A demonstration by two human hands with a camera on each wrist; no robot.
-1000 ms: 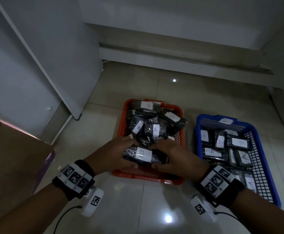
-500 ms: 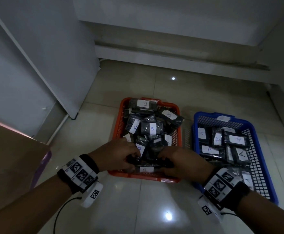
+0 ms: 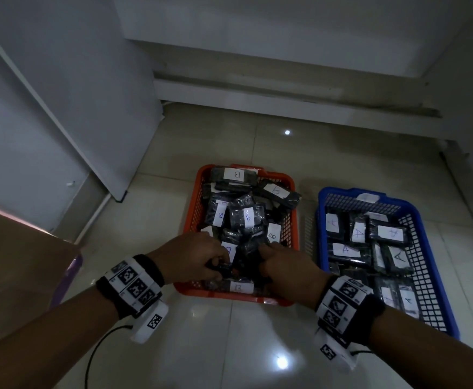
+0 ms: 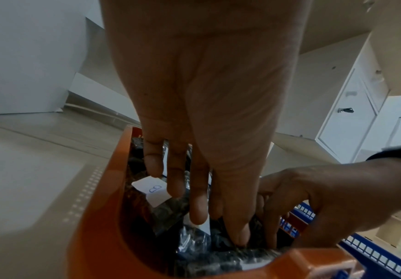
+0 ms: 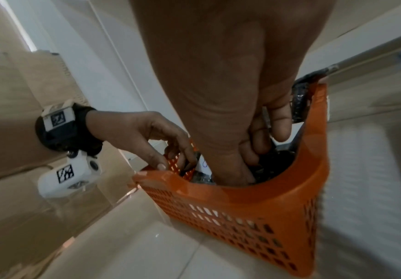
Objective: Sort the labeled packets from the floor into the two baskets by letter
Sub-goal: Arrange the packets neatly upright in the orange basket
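B packet (image 3: 236, 286) now dropped into orange basket (image 3: 191, 217), below both hands (image 3: 238, 262).

Glossy pale floor tiles (image 3: 151, 209) (a lamp glare on them), white wall panels (image 3: 61, 94), brown cardboard box (image 3: 13, 265) at left
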